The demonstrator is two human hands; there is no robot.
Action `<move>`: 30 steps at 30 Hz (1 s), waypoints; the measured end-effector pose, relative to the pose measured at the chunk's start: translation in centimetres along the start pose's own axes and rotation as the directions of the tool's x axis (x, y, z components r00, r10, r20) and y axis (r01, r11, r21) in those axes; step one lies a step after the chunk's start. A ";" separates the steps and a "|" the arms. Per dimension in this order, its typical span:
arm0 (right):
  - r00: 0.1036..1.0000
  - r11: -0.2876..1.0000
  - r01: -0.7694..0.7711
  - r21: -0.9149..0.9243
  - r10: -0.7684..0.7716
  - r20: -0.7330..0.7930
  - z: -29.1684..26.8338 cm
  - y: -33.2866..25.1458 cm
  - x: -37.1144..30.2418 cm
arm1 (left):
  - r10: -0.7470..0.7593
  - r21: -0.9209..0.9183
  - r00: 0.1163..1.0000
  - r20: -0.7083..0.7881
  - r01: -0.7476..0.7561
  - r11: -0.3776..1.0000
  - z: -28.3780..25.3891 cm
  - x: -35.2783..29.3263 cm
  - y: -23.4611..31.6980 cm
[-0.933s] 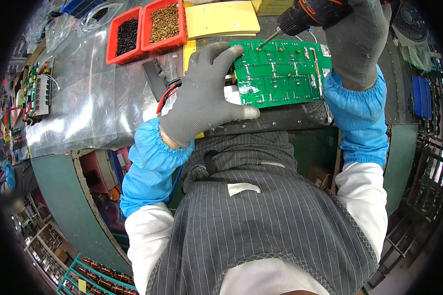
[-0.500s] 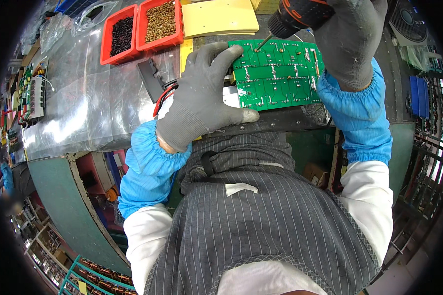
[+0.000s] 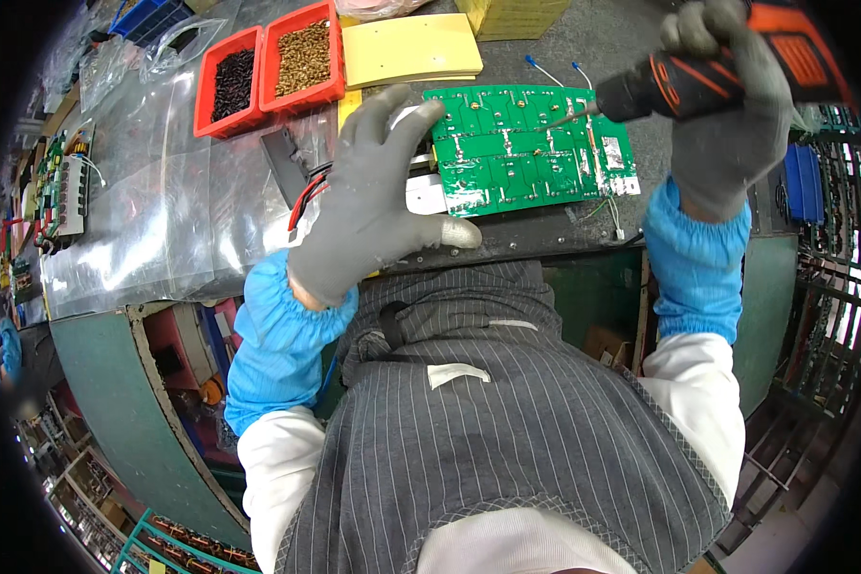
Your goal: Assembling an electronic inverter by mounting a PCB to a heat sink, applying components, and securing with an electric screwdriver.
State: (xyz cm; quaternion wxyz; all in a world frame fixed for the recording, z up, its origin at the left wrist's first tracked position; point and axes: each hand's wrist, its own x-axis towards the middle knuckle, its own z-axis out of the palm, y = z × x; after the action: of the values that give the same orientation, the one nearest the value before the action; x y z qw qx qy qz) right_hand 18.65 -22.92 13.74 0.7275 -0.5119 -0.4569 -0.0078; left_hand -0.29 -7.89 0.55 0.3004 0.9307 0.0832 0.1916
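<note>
A green circuit board [image 3: 507, 182] lies on the bench, its solder joints facing up. In a grey glove, my left hand [image 3: 368, 196] spreads around the board's left end, index fingertip at the far left corner and thumb by the near edge; whether it presses on the board I cannot tell. My right hand [image 3: 732, 134], also gloved, grips a black and orange power screwdriver [image 3: 679, 84]. Its long thin bit points left and down over the board, the tip around the middle; contact is unclear. Red and black wires [image 3: 306, 199] run beside my left wrist.
Two red bins, one with black screws [image 3: 235, 84] and one with brass-coloured fasteners [image 3: 303, 57], stand at the far left. Yellow sheets [image 3: 411, 48] lie beyond the board. A black plate-like part [image 3: 285, 167] rests left of my hand; another board assembly [image 3: 72, 187] sits farther left.
The screwdriver and my right hand have moved right and nearer, and the tool has tilted flatter. Its bit has left the board's far left screw spot for the middle. My left hand stays spread.
</note>
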 end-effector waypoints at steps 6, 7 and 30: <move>0.990 0.996 -0.078 -0.049 0.071 -0.121 -1.4 0.2 -1.9 | 0.058 -0.060 0.989 -0.135 -0.066 0.996 0.7 1.8 3.1; 0.988 0.997 -0.071 -0.039 0.065 -0.138 -1.4 0.3 -2.0 | 0.088 -0.035 0.987 -0.133 -0.093 0.995 1.0 2.2 3.4; 0.985 0.999 0.025 -0.021 -0.028 -0.172 -2.7 -1.5 -3.1 | -0.009 -0.240 0.986 -0.165 -0.031 0.970 3.7 3.5 5.0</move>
State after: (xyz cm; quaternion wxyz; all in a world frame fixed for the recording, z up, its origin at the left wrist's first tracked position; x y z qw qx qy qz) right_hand 17.89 -27.12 12.58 0.7593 -0.5100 -0.3988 -0.0660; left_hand 4.58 -12.89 1.84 0.4026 0.8686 0.0784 0.2781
